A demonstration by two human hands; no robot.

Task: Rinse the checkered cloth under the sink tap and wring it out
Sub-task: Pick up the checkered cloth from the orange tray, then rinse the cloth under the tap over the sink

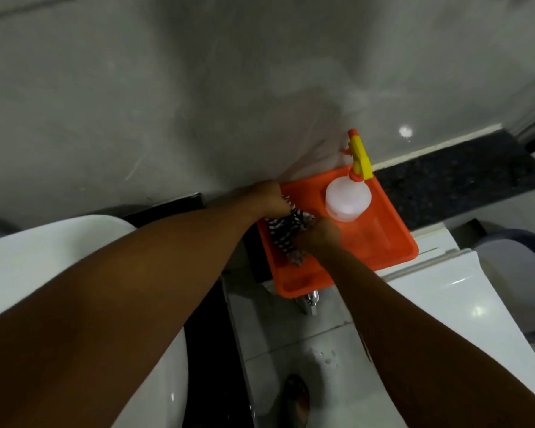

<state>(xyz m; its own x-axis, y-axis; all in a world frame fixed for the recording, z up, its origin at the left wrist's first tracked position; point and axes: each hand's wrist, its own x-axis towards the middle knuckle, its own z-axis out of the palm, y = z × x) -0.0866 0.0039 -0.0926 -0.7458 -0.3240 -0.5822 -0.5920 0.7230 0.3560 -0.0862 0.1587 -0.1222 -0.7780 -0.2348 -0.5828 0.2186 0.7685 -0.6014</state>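
One orange tray (393,239) carries one checkered cloth (286,231) near its left edge and one white spray bottle (348,199) with a yellow-and-orange trigger head toward its far edge. Two hands are at the cloth, a left hand (271,197) and a right hand (322,237). One metal tap (309,302) shows below the tray's near edge.

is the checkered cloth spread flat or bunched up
Bunched up: the black-and-white checkered cloth sits crumpled in the orange plastic tray, gripped by both hands.

An orange plastic tray (380,239) sits against the grey wall (167,88), carrying a white spray bottle (347,199) with a yellow-and-orange trigger head (359,156). A chrome tap (310,301) pokes out beneath the tray's near edge, and a white toilet cistern (464,291) stands to the right.
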